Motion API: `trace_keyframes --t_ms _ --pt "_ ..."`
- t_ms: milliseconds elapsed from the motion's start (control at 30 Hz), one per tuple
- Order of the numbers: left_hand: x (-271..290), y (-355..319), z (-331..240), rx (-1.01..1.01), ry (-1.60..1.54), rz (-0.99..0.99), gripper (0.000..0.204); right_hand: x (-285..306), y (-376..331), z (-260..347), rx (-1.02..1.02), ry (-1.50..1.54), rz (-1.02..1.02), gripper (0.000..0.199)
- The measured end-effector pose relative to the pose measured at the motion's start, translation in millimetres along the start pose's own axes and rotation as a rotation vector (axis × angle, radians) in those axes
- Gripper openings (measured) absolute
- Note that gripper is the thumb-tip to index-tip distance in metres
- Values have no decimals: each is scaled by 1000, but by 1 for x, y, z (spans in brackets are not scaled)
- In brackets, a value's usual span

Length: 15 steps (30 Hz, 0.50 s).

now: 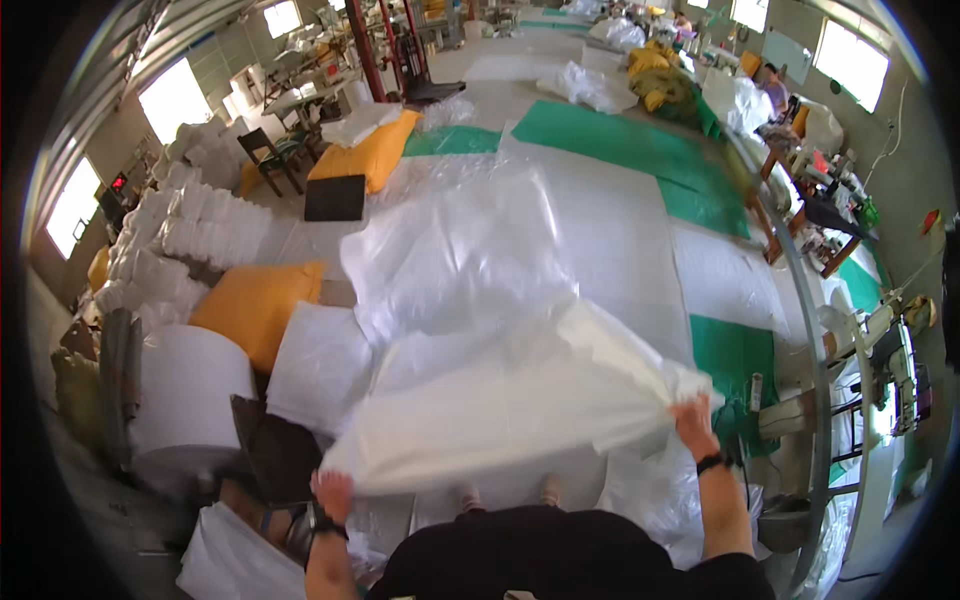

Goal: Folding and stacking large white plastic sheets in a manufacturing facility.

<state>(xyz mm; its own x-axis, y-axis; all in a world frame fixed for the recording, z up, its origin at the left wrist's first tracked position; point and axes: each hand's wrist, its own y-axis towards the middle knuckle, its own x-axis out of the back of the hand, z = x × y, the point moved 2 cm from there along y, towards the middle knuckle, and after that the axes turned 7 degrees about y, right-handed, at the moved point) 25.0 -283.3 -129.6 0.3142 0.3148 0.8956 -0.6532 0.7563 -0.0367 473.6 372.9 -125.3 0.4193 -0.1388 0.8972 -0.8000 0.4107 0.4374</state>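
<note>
Stretched between my two hands is a white woven plastic sheet [500, 400], held out in front of my body above the floor. My left hand [333, 494] is closed on its near left corner. At the right edge, my right hand [693, 422] grips the sheet where it bunches and folds. Just beyond it lies a clear plastic film [460, 240], glossy and wrinkled, spread over the floor coverings; the held sheet hides its near part. Both wrists wear dark bands.
A large white roll [190, 390] and a yellow stuffed sack [262, 305] stand at the left, beside a folded white stack [318, 370]. Green sheets [620, 150] cover floor at the far right. A metal rail [815, 340] and sewing machines [895, 360] line the right side. A person [775, 90] sits far right.
</note>
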Motion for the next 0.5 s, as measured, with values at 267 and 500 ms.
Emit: trace_keyframes --t_ms 267,500 --pt "1 87 64 258 -349 -333 8 12 111 -8 3 -523 246 18" --pt "314 226 241 566 -73 -1037 33 227 341 -69 -298 -728 -379 9"
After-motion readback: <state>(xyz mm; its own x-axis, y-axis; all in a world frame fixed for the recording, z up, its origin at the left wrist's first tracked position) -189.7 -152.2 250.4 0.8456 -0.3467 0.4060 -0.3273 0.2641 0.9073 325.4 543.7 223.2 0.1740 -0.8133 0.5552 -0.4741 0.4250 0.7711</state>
